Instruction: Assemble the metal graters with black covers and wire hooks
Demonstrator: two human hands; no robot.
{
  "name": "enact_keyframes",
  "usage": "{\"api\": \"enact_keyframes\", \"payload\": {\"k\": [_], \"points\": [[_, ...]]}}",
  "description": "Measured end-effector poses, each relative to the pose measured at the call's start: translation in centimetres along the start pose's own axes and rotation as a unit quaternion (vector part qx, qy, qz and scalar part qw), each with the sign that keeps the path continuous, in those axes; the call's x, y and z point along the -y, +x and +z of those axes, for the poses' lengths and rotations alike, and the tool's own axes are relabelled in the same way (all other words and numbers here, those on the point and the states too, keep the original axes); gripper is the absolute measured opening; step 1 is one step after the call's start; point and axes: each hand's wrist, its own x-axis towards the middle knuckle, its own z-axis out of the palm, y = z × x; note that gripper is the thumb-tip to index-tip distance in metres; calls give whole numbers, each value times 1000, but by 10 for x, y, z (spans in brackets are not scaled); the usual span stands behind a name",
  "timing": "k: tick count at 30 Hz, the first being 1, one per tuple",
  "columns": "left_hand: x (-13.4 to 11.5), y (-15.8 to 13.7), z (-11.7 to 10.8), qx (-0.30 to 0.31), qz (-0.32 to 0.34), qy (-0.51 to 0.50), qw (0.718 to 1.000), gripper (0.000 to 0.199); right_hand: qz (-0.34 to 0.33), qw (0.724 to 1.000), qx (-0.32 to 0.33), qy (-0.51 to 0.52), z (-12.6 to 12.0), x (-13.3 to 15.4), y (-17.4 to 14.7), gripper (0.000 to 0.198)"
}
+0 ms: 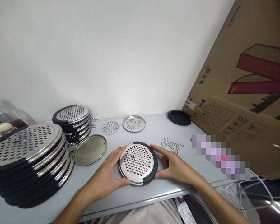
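A round metal grater [138, 160] with oblong holes lies flat on the table in front of me. A black rubber band covers its right edge. My left hand [105, 175] curves round the bare metal left rim, thumb at the near edge. On the other side, my right hand [175, 165] grips the black band between thumb and forefinger, the other fingers curled. Small wire clips [171, 143] lie to the right of the grater. Beyond it are a rimmed perforated disc [134, 123] and a thin perforated sheet [110, 127]. An olive-toned metal lid [90, 150] lies beyond my left hand.
Two stacks of similar graters stand at left, a large near stack [49, 161] and a smaller far one [72, 113]. Bottles [4, 127] stand behind them. A black round piece [179, 117] sits at the back right, beside a big cardboard box [224, 124]. White cables [254, 189] hang at lower right.
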Motion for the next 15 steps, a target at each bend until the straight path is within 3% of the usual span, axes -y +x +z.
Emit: {"api": "enact_keyframes", "payload": {"k": [9,13,15], "points": [[2,3,3,-13,7,3,1000,99,-57,998,1,-23,-3,5,1,91],[5,0,8,-18,5,0,1000,100,-80,991,19,-109,4,6,-4,105],[5,-2,10,-19,15,-2,1000,101,-94,978,-2,-185,13,9,-8,109]]}}
